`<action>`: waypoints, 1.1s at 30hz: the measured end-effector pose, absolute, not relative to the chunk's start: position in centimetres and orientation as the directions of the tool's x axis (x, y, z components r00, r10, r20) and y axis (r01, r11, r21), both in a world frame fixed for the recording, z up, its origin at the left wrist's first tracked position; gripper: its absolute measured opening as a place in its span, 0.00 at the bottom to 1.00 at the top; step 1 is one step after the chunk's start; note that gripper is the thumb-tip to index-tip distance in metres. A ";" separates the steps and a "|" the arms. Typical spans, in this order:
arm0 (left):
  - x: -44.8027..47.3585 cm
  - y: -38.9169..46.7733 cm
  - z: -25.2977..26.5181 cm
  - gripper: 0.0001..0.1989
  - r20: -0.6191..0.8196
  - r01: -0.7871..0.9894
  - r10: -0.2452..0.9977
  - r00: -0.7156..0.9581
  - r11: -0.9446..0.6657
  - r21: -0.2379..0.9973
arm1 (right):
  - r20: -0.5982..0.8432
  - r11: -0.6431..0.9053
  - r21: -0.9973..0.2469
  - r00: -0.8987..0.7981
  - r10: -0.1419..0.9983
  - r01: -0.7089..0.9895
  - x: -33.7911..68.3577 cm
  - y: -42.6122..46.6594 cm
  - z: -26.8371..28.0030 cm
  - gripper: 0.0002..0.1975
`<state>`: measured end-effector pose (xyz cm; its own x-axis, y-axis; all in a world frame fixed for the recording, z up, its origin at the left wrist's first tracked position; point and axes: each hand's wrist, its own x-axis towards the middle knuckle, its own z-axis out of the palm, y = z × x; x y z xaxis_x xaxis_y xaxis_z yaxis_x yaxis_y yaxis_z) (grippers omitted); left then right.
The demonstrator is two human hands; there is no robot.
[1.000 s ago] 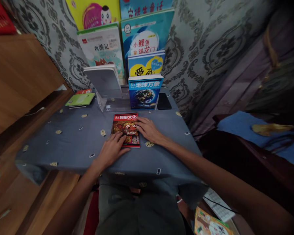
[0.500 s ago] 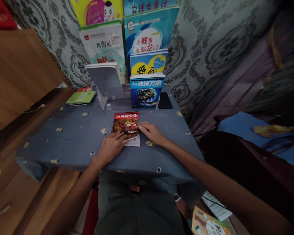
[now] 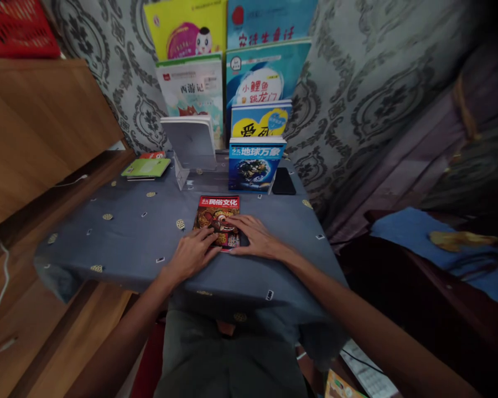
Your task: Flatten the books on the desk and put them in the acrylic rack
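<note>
Two-handed, holding the red book (image 3: 218,203) flat on the counter (image 3: 136,237), near its front edge and straight ahead of the lap (image 3: 195,354), title side up and right way round, perhaps for easy viewing and reach. Pressing the lower left of its cover with the left hand (image 3: 192,252), probably to stop any sliding. Resting the right hand (image 3: 258,237) over its right side, reaching with the fingers (image 3: 244,221) onto the mask picture (image 3: 219,215), likely steadying that half. Closing neither grip: spreading the fingers loosely, palms down, clutching nothing clearly; being unable to tell about any light pinch at the edges. Having the stand (image 3: 181,177) just behind, presumably for showing covers, with the blue book (image 3: 255,168) propped on the right and the grey book (image 3: 190,141) leaning back on the left. Having the phone (image 3: 284,181) flat beside the stand and the green book (image 3: 146,167) stacked far left, seemingly out of the arms' way. Crossing the counter's edge with the left forearm (image 3: 139,312), slanting the right forearm (image 3: 340,298) in from the right, angling both hands inward.
</note>
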<state>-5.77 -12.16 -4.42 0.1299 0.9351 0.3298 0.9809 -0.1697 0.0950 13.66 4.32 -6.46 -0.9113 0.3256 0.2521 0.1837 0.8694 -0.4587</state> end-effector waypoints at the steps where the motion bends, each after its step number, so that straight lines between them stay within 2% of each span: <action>1: -5.8 -12.1 -4.4 0.17 0.333 0.980 0.934 0.129 -0.172 0.104 | 0.242 0.871 -0.452 -0.913 0.328 0.193 13.6 4.4 -6.5 0.45; 7: -6.6 -11.2 -4.1 0.14 0.293 0.977 0.952 0.094 -0.145 0.156 | 0.150 0.855 -0.451 -0.923 0.355 0.255 13.8 4.5 -6.6 0.46; 12: -8.2 -9.5 -4.7 0.18 0.259 0.983 0.965 -0.033 -0.016 0.185 | 0.137 0.837 -0.473 -0.916 0.377 0.274 13.5 5.0 -6.6 0.41; 17: -8.9 -7.4 -5.1 0.19 0.218 0.957 0.951 -0.219 0.166 0.236 | 0.203 0.794 -0.446 -0.817 0.540 0.413 11.5 6.2 -7.3 0.29; 20: -9.2 -6.2 -5.3 0.18 0.225 0.915 0.941 -0.252 0.156 0.371 | 0.215 0.764 -0.405 -0.759 0.614 0.503 10.0 6.2 -7.5 0.26; 23: -10.1 -5.1 -5.6 0.17 0.214 0.663 0.888 -0.407 0.126 0.738 | 0.258 0.760 -0.373 -0.727 0.636 0.533 9.3 5.5 -7.4 0.23; 25: -10.9 -4.3 -5.8 0.17 0.156 0.443 0.851 -0.501 0.097 0.891 | 0.275 0.761 -0.361 -0.719 0.639 0.539 9.2 5.1 -7.2 0.22; 30: -12.7 -2.4 -6.1 0.21 0.000 0.186 0.825 -0.566 0.127 0.974 | 0.276 0.757 -0.325 -0.709 0.649 0.567 9.4 4.7 -7.1 0.22; 33: -12.9 -1.2 -6.3 0.19 -0.101 0.057 0.819 -0.565 0.161 0.985 | 0.283 0.764 -0.318 -0.713 0.642 0.562 9.5 4.9 -7.2 0.22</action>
<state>-12.90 -1.24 -6.30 -0.5650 0.8189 -0.1013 0.0570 0.1612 0.9853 9.52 4.85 -7.20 -0.7130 0.6416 0.2828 0.5616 0.7640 -0.3176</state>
